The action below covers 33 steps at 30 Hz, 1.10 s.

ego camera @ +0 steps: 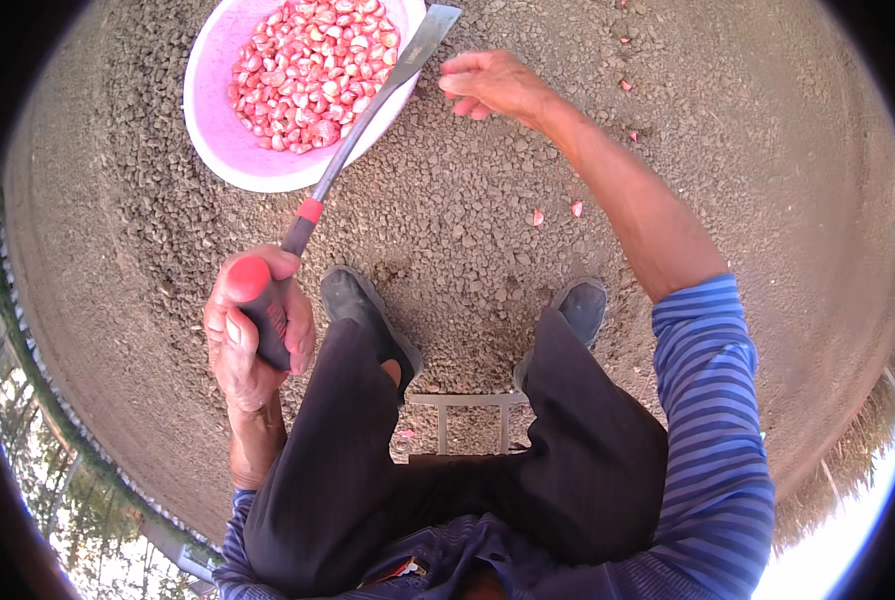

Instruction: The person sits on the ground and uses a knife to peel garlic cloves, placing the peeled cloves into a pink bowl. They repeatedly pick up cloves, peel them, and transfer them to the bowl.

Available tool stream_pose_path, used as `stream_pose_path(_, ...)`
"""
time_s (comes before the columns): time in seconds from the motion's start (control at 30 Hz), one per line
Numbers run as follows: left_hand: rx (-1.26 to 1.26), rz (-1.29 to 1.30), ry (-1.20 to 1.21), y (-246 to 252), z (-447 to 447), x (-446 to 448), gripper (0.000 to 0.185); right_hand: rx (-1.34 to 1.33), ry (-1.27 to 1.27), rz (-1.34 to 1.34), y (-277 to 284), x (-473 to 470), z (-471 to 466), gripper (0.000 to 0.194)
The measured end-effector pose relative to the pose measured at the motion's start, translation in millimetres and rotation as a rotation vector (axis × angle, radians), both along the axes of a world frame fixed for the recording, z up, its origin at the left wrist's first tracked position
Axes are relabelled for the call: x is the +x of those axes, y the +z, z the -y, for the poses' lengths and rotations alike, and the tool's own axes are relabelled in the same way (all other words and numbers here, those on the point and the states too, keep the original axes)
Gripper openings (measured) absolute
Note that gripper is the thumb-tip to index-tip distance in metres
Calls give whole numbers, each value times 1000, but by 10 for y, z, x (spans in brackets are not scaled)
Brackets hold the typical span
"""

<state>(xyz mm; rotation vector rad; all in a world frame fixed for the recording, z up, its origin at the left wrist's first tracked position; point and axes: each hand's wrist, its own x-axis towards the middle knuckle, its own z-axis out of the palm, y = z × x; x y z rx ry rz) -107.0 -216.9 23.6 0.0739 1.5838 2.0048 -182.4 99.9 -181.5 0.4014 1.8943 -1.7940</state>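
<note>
My left hand (256, 330) is wrapped around the red and dark grey handle of a long-necked hand weeder (351, 142). Its flat metal blade points away from me and passes over the right rim of a pink plastic basin (211, 127). Inside the basin lies a heap of reddish garlic cloves (305, 82). Just right of the blade's tip, my right hand (492, 84) hovers over the soil, fingers loosely curled and somewhat apart. No object shows in it, though its palm is partly hidden. Two loose cloves, one pinkish clove (538, 217) and another clove (576, 208), rest on the ground before my feet.
Crumbly brown soil (455, 225) spreads all around. More cloves (626, 85) lie in a rough line at the upper right. My shoes (584, 309) are planted apart, with a metal frame (470, 400) low between my legs. Greenery borders the far left edge.
</note>
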Motion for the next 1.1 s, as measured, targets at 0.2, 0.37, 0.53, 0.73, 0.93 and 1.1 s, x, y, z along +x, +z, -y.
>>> stream_pose_path(0.2, -80, 176, -125, -284, -225, 225, 53, 854, 333, 87, 12, 1340, -415, 19)
stream_pose_path(0.37, -137, 222, -229, -490, -312, 472, 43, 1042, 134, 193, -57, 2306, -200, 28)
stream_pose_path(0.53, -118, 185, -287, -556, -445, 520, 44, 941, -236, 168, -225, 2359, -176, 34)
stream_pose_path(0.73, -107, 52, -301, -845, -832, 176, 42, 892, -314, 176, -272, 2364, -247, 34)
stream_pose_path(0.93, -155, -71, -316, -1288, -1260, -361, 36, 831, -350, 217, -377, 2373, -259, 31)
stream_pose_path(1.1, -217, -51, -299, -1343, -1448, -315, 32, 823, -341, 185, -480, 2383, -265, 27)
